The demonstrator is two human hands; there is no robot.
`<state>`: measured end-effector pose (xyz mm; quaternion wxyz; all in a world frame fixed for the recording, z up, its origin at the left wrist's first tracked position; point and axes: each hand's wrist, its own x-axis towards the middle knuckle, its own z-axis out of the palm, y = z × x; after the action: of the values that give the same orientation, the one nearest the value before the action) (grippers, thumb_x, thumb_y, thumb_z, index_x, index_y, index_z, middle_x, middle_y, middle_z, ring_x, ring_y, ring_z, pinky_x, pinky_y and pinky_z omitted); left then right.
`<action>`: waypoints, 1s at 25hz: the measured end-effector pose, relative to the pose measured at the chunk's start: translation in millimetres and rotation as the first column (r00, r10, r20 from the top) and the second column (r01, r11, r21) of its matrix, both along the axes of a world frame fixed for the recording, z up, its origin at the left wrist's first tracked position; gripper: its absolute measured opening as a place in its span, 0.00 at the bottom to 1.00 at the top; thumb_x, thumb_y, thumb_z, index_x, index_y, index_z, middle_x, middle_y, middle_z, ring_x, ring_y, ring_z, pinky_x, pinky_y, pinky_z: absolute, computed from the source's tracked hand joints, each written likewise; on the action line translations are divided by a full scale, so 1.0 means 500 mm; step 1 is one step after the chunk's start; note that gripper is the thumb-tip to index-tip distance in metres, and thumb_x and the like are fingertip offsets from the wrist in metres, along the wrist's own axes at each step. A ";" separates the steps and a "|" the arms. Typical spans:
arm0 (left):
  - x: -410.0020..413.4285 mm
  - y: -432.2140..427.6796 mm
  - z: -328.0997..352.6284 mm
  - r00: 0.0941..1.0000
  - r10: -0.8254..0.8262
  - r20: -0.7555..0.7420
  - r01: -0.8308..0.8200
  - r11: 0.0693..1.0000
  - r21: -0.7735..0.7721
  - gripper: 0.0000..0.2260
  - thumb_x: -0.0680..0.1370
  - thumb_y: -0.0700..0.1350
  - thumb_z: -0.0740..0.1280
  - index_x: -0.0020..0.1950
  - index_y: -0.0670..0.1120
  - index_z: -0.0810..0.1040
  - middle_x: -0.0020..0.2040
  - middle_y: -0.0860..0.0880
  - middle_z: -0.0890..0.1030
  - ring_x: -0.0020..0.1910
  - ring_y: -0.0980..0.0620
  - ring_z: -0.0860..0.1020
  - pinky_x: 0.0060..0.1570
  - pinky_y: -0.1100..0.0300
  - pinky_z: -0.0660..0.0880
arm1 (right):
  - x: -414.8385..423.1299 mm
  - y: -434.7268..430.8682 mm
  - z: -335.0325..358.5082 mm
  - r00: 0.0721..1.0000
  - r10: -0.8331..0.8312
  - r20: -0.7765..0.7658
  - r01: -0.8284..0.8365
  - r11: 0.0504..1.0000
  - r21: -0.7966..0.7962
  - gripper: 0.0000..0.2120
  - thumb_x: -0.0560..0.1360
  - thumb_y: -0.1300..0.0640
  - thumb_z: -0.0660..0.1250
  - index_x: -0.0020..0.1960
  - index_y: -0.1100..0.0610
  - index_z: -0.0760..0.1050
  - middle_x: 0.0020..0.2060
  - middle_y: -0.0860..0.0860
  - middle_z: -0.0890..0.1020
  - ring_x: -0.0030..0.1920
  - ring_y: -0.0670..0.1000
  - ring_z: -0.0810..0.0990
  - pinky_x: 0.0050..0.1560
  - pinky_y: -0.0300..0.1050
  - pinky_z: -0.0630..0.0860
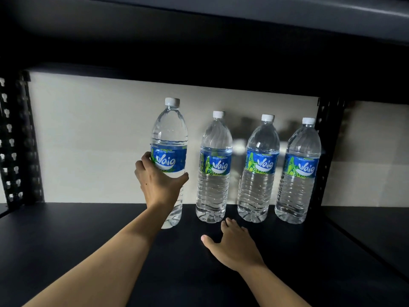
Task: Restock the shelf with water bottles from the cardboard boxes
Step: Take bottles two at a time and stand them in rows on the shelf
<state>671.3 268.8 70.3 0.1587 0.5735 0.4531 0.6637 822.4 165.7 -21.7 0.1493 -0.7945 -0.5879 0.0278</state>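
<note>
I am wrapping my left hand (160, 185) around the lower body of a water bottle (169, 156), thumb on the side nearest the row, fingers curled round the far side just under the blue label. I am holding it upright; whether its base is touching the shelf (88, 240) yet I cannot tell, since my wrist is covering part of it. My right hand (232, 247) is gripping nothing: it is lying spread, palm down, on the shelf board in front of the row.

I am taking the nearest standing bottle (213, 169) as my mark. Mine is sitting just to its left and slightly nearer to me. Beyond the mark two more bottles (261, 171) are standing in line toward the black upright post (325, 151), all against the pale back wall (99, 140).

To do this well, I judge I should be setting the base down flat, level with the mark's base, matching the gap the others show, label turned forward. The thin ribbed plastic will likely give under a hard squeeze, so I am aiming for a firm but light hold, loosening only once it is standing steady.
</note>
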 end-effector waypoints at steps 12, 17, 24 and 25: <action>-0.056 0.025 -0.150 0.972 -0.175 -0.157 0.126 0.951 -0.283 0.51 0.57 0.50 0.83 0.74 0.43 0.61 0.67 0.44 0.67 0.69 0.43 0.64 0.72 0.49 0.62 | 0.000 0.003 0.000 1.000 0.007 0.031 -0.007 1.000 0.006 0.43 0.76 0.31 0.53 0.78 0.61 0.55 0.79 0.54 0.54 0.79 0.50 0.49 0.77 0.50 0.47; -0.086 0.021 -0.176 0.956 -0.230 -0.180 0.136 0.897 -0.421 0.38 0.58 0.52 0.82 0.65 0.46 0.72 0.60 0.48 0.74 0.62 0.48 0.74 0.63 0.51 0.72 | 0.002 0.006 -0.001 0.999 0.002 0.045 -0.002 1.000 -0.013 0.43 0.76 0.31 0.51 0.79 0.61 0.54 0.79 0.53 0.53 0.79 0.50 0.49 0.77 0.50 0.47; -0.075 0.030 -0.176 0.951 -0.199 -0.237 0.080 0.897 -0.434 0.36 0.65 0.55 0.79 0.66 0.43 0.68 0.63 0.44 0.77 0.65 0.44 0.73 0.60 0.53 0.71 | -0.002 0.002 0.002 0.999 -0.005 0.037 0.005 1.000 0.000 0.43 0.76 0.31 0.52 0.79 0.60 0.55 0.79 0.53 0.53 0.79 0.50 0.48 0.77 0.50 0.47; -0.072 0.028 -0.176 0.948 -0.195 -0.253 0.063 0.889 -0.453 0.36 0.66 0.57 0.78 0.66 0.42 0.68 0.63 0.44 0.76 0.65 0.43 0.73 0.58 0.53 0.71 | -0.002 0.002 0.002 0.999 -0.006 0.034 0.006 1.000 0.003 0.43 0.76 0.31 0.53 0.79 0.60 0.55 0.79 0.53 0.53 0.79 0.50 0.49 0.77 0.50 0.47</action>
<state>635.4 283.0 -17.4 0.2595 0.6434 0.5698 0.4405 821.3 166.8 -20.7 0.1408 -0.7965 -0.5879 0.0129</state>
